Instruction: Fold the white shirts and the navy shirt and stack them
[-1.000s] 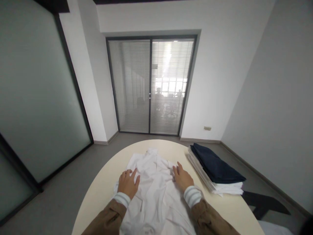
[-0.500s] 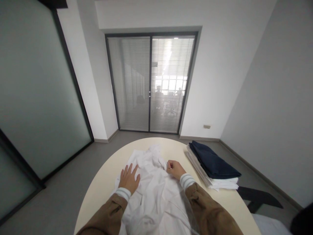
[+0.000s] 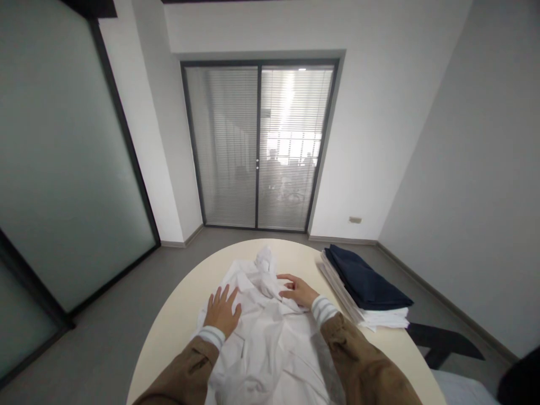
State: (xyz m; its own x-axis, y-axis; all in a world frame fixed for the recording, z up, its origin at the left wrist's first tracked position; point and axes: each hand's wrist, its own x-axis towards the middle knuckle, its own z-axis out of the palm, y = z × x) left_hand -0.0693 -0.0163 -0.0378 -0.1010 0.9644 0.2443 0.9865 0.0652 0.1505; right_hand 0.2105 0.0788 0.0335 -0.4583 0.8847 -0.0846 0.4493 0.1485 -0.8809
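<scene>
A white shirt lies spread and creased on the cream round table in front of me. My left hand rests flat on its left side, fingers stretched out and apart. My right hand lies on the bunched fabric near the collar, fingers extended toward the left and loosely apart; I see nothing pinched in them. Both arms wear brown sleeves with striped cuffs.
A stack of folded clothes, dark navy on top of white ones, sits at the table's right side. A dark chair stands beyond the right edge. Glass doors with blinds face me across grey floor.
My right hand went from lying flat on the shirt to pinching fabric near the collar, then slid left with fingers extended. The shirt's top bunched up. My left hand stayed in place.
</scene>
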